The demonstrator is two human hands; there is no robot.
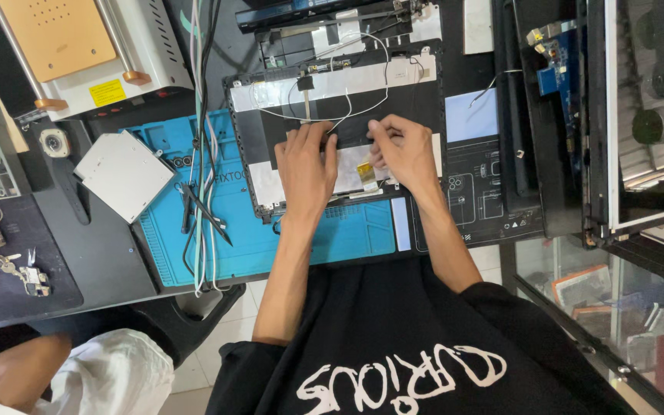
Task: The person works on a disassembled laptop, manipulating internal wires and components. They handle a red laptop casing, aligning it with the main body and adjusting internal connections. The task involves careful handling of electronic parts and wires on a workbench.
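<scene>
A laptop screen back cover (416, 107), black with silver foil patches and thin white wires, lies on a blue work mat (347, 238). Both hands rest on the middle of the cover. My left hand (307, 165) presses flat, fingertips on a dark strip near the centre. Next to it my right hand (403, 150) has its fingers curled on the same strip, just above a small yellow-tipped flat cable (366, 173). Whether either hand pinches something I cannot tell.
A silver optical drive (123, 175) lies left on the mat, beside tweezers (207, 214) and a bundle of hanging cables (203, 92). A white machine (86, 46) stands at back left. Laptop parts (570, 84) sit right. Another person's arm (9, 369) shows at bottom left.
</scene>
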